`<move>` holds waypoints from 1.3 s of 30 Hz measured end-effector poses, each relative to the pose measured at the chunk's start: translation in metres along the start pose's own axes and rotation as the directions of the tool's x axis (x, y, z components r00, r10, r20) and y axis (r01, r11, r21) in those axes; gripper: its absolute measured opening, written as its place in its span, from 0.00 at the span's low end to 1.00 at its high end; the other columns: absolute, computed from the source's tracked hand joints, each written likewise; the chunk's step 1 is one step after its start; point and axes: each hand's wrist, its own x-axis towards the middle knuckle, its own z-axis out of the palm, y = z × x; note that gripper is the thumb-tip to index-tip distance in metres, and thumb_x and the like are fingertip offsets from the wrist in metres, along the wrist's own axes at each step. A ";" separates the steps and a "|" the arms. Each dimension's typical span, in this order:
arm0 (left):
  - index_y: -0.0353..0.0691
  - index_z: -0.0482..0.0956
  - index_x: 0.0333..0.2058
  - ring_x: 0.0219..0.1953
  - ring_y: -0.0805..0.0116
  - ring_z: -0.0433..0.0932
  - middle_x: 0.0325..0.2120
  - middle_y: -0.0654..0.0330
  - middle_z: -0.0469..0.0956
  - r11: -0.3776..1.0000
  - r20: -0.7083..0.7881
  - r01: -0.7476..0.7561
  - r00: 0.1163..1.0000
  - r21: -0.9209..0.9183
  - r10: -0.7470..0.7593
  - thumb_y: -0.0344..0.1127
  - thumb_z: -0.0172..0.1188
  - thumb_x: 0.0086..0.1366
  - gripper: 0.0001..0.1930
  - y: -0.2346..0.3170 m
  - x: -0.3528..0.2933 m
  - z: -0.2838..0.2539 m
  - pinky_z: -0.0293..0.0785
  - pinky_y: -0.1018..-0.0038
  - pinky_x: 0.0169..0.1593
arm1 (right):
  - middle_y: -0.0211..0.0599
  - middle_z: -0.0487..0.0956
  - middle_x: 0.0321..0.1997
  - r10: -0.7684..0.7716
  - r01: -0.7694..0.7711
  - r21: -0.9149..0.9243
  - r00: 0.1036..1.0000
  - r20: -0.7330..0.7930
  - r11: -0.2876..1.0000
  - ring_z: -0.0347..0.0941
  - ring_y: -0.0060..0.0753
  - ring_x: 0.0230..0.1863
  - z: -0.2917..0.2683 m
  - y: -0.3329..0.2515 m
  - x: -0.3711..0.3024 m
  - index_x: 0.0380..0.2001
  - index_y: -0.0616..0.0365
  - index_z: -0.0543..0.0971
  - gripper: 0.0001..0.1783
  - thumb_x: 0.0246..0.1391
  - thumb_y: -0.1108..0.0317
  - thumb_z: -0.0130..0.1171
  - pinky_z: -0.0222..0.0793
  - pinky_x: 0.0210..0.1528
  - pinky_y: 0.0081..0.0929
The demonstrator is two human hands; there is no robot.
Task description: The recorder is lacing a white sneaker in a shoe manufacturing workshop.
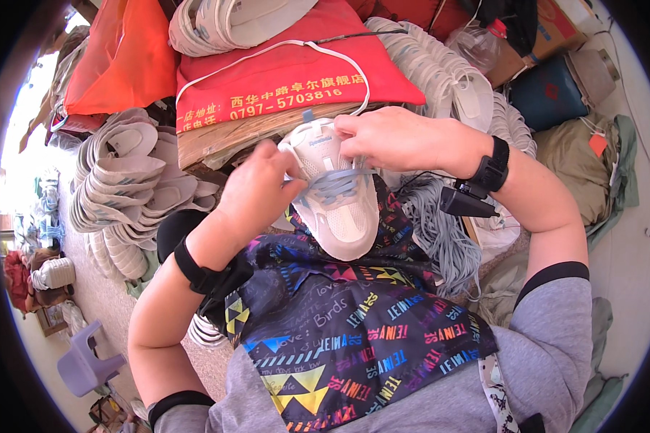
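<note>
A white sneaker upper [343,216] rests toe toward me on my apron-covered lap, its far end against the edge of the wooden board. Pale blue shoelace [336,186] crosses its front in several loose strands. My left hand [258,180] is closed at the upper's left edge, thumb and fingers pinched beside the lace. On the other side, my right hand [390,138] reaches over from the right and pinches the upper near the tongue and eyelets. Both sets of fingertips partly hide what lies between them.
A wooden board [202,148] under a red printed bag [296,79] stands ahead, with a white cord [267,50] over it. Stacked white uppers lie left [133,173] and right [440,72]. A bundle of pale blue laces [448,238] hangs at my right. A purple stool [90,361] is far left.
</note>
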 end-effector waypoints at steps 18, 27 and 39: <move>0.38 0.82 0.30 0.34 0.62 0.74 0.32 0.58 0.69 0.998 0.058 -0.070 0.996 -0.008 0.070 0.34 0.64 0.60 0.06 -0.015 0.009 -0.003 0.70 0.70 0.40 | 0.34 0.68 0.37 0.368 -0.217 0.540 0.910 -0.189 0.813 0.71 0.33 0.37 0.043 -0.006 -0.003 0.29 0.57 0.80 0.08 0.54 0.64 0.59 0.69 0.40 0.30; 0.33 0.80 0.30 0.44 0.75 0.67 0.40 0.64 0.68 0.629 -0.146 -0.073 0.987 -0.774 -0.066 0.35 0.58 0.67 0.11 0.035 -0.015 -0.011 0.64 0.77 0.50 | 0.39 0.77 0.33 0.027 0.091 0.751 0.989 -0.143 0.654 0.74 0.39 0.40 0.020 -0.048 -0.001 0.29 0.60 0.81 0.08 0.54 0.66 0.59 0.70 0.45 0.32; 0.35 0.75 0.50 0.24 0.84 0.60 0.24 0.71 0.65 0.200 -0.129 -0.053 0.912 -0.978 -0.388 0.37 0.47 0.75 0.14 0.011 -0.039 -0.005 0.58 0.87 0.30 | 0.45 0.73 0.35 0.296 -0.318 -0.026 0.906 -0.303 0.948 0.76 0.47 0.38 0.024 -0.047 0.017 0.32 0.60 0.74 0.06 0.49 0.72 0.55 0.74 0.41 0.38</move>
